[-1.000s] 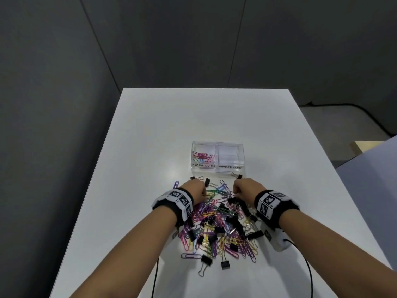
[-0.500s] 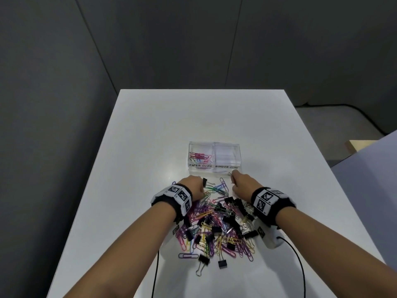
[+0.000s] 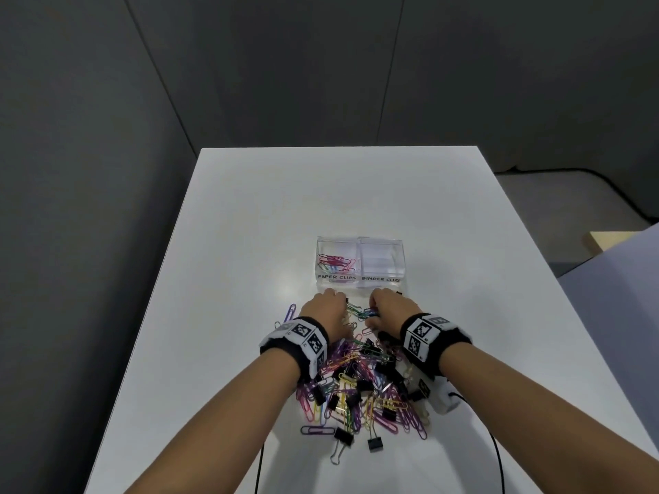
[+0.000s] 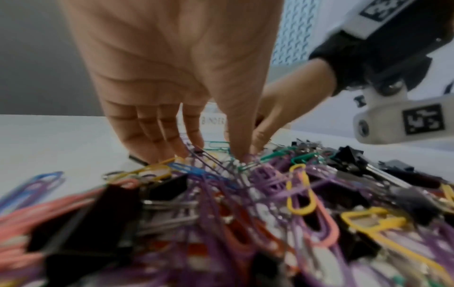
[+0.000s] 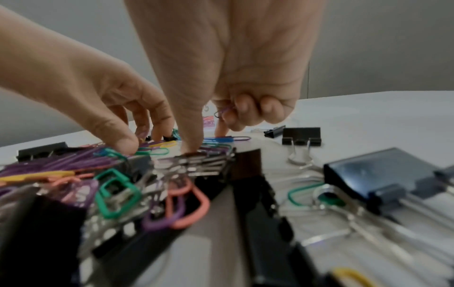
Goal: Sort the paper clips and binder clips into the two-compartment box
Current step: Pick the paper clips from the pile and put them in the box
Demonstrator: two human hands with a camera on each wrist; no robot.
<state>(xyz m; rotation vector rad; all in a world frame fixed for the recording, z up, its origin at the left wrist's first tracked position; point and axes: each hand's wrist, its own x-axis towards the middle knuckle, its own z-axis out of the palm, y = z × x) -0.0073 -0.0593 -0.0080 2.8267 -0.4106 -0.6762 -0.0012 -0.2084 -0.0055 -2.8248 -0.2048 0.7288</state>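
Note:
The clear two-compartment box (image 3: 360, 285) stands mid-table; its left half, labelled PAPER CLIPS, holds several coloured paper clips (image 3: 335, 263), and the half labelled BINDER CLIPS (image 3: 383, 260) looks empty. A mixed pile of paper clips and black binder clips (image 3: 360, 379) lies in front of it. My left hand (image 4: 216, 153) reaches down at the pile's far edge, fingertips (image 4: 172, 145) touching clips beside a green paper clip (image 4: 216, 144). My right hand (image 5: 206, 139) keeps a purple paper clip (image 5: 222, 113) in its curled fingers, while thumb and forefinger touch a blue paper clip (image 5: 221, 139).
The white table (image 3: 249, 244) has bare room left, right and behind the box. Loose black binder clips (image 3: 375, 444) lie at the pile's near edge, another (image 5: 301, 135) right of my right hand. A black cable (image 3: 495, 440) trails off the near right edge.
Both hands have shifted toward the box, and the right hand has moved left, so they now work close together at the pile's far edge.

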